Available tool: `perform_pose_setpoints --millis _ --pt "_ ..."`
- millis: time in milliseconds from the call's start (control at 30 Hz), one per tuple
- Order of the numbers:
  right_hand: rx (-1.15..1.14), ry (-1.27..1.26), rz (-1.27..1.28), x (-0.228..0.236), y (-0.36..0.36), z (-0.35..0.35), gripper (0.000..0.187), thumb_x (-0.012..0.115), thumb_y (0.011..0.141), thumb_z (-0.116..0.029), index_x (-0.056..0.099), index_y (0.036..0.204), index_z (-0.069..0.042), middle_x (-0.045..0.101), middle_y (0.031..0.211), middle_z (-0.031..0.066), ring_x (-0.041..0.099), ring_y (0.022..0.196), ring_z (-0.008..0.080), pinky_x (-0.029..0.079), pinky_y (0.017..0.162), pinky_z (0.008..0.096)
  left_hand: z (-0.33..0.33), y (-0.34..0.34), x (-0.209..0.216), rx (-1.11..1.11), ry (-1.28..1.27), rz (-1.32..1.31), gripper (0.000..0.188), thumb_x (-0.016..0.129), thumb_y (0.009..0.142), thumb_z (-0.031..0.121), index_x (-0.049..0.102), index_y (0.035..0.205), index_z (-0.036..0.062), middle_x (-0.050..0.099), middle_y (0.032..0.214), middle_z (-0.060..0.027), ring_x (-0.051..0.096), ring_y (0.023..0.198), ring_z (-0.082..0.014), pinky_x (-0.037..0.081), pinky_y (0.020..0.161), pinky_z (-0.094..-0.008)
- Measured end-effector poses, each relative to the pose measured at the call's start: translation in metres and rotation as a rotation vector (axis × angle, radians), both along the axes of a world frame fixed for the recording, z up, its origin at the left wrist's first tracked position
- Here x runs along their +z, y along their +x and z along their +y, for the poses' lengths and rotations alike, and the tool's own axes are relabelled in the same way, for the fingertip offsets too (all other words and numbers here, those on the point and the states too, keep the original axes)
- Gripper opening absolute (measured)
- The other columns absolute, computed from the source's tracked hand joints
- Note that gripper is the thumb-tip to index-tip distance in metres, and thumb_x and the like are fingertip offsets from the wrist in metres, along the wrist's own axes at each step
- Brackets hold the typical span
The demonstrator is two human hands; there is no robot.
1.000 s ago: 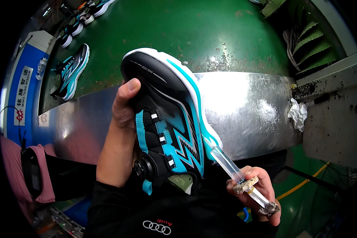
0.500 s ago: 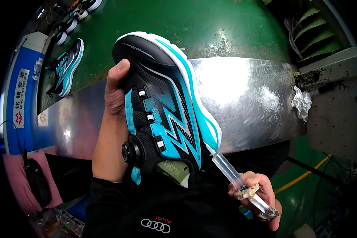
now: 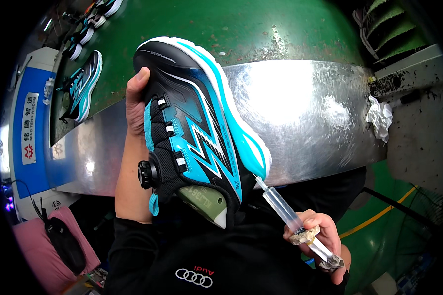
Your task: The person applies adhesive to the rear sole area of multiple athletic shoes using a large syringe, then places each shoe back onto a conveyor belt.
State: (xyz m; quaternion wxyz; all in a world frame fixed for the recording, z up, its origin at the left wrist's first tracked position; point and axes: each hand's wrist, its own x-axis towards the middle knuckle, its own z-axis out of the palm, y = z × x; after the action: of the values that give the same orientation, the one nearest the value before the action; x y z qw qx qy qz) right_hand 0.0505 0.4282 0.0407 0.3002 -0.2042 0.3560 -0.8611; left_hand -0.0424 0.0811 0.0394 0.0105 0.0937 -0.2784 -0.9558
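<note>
Head view: a black and turquoise sports shoe is held up in front of the chest by the left hand, above the near edge of a shiny metal-clad bench. The left forearm is raised steeply from the lower edge of the picture, with the wrist bent toward the shoe; the thumb is laid along the laced upper near the toe, and the remaining fingers are hidden behind the shoe, so that a clamped grip is inferred only from the thumb. The shoe is tilted with its toe up and away and its heel down toward the body; a round dial closure is seen on the tongue side, and a green last protrudes from the opening.

A clear plastic syringe is gripped by the right hand at lower right, the fingers being curled together around its rear part. The syringe is angled upward to the left, and its tip is placed against the sole edge at the heel.

A second shoe of the same colours lies on the green belt at upper left, and a crumpled white rag rests at the right end of the bench.
</note>
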Motion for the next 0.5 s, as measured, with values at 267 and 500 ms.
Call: perform_pose_setpoints --millis 267,500 --pt "-0.016 -0.069 -0.049 -0.01 0.002 0.001 0.104 0.078 0.056 -0.062 0.036 0.126 0.002 0.045 0.112 0.0213 0.052 0.101 0.0295 0.043 0.082 0.0352 0.006 -0.003 0.0 0.035 -0.037 -0.024 0.038 0.057 0.084 0.028 0.058 0.109 0.0004 0.064 0.105 -0.015 0.063 0.094 -0.0257 0.052 0.084 -0.0384" --pt "-0.011 -0.095 -0.061 -0.019 -0.001 0.003 0.105 0.08 0.055 -0.061 0.036 0.127 0.002 0.045 0.113 0.0206 0.05 0.104 0.0292 0.043 0.085 0.0351 -0.007 -0.006 -0.004 -0.028 -0.116 -0.092 0.037 0.056 0.085 0.027 0.058 0.109 -0.0004 0.064 0.104 -0.0156 0.064 0.092 -0.0263 0.052 0.084 -0.0395"
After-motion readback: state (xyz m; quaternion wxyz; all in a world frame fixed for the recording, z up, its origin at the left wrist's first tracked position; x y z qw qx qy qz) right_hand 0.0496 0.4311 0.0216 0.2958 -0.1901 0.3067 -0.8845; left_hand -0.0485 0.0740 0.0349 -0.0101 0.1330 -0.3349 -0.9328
